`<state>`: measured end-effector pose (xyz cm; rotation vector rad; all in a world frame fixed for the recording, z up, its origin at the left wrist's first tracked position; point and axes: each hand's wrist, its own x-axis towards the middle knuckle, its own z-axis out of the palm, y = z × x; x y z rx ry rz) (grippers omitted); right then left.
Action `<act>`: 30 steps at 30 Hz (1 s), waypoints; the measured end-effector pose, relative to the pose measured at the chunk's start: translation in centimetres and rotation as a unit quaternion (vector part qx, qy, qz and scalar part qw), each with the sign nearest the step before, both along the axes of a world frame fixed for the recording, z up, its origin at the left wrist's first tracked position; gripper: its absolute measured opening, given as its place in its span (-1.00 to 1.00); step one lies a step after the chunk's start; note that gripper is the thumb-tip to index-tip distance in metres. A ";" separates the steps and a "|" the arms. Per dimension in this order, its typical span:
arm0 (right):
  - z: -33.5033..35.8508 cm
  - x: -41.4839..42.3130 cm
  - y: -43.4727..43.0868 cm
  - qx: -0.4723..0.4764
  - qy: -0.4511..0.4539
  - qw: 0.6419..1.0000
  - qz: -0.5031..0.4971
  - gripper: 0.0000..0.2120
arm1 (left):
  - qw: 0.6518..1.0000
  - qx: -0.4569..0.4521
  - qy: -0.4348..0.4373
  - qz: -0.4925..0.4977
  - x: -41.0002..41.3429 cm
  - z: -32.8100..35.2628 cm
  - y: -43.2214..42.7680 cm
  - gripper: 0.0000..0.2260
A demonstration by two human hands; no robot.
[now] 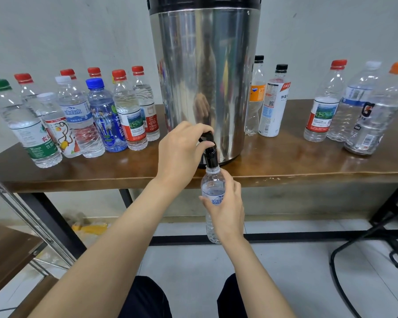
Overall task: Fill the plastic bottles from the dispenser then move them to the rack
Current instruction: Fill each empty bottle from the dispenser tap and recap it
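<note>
**tapwatcher:** Why hold the plastic bottle [213, 187] off the edge instead of standing it on the surface [285, 161]?

**refill_guy:** No room under there, I'd say. The steel dispenser [205, 76] sits right at the near edge, and its black spout [210, 158] pokes out over open floor. So the bottle has to hang just past that edge, mouth tucked right up under the spout.

**tapwatcher:** Which way is it pointing?

**refill_guy:** Upright. Long axis is pretty much vertical, with the uncapped mouth up and the base down toward the floor. That lines the neck up with the stream.

**tapwatcher:** And the hands?

**refill_guy:** The right hand [228, 210] has its fingers [230, 182] wrapped round the label, thumb on the left side, carrying the whole weight. The left hand [182, 152] is curled over the tap lever [207, 136], fingers hooked across the top and looking ready to press. Can't tell if water's actually running, or the fill level.

**tapwatcher:** The rest?

**refill_guy:** There are capped bottles [78, 115] bunched to the left and another bunch [354, 106] to the right.
</note>
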<state>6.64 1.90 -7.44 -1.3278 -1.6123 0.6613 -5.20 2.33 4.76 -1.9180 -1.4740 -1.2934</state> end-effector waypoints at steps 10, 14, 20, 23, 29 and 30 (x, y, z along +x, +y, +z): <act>0.0 -0.3 -0.2 -0.003 0.030 1.000 0.005 -0.27 | 0.997 0.052 -0.054 -0.036 0.0 -5.3 -1.8 -0.79; -0.1 -0.6 -0.4 -0.007 0.029 1.000 -0.009 -0.26 | 0.995 0.031 -0.095 -0.021 1.2 -4.0 -2.9 -0.63; -0.1 -1.1 -0.6 0.006 0.018 0.999 -0.033 -0.25 | 0.995 0.013 -0.094 -0.010 1.1 -3.4 -2.9 -0.64; -0.1 -1.0 -0.6 0.013 0.017 0.999 -0.035 -0.25 | 0.995 0.002 -0.103 -0.016 1.2 -3.4 -2.7 -0.66; -0.2 -0.7 -0.4 0.010 0.035 0.999 -0.023 -0.26 | 0.981 -0.014 -0.184 -0.060 1.7 -4.5 -2.6 -0.78; -0.2 -0.6 -0.4 0.009 0.040 0.999 -0.018 -0.26 | 0.979 -0.013 -0.194 -0.067 1.6 -4.6 -2.6 -0.81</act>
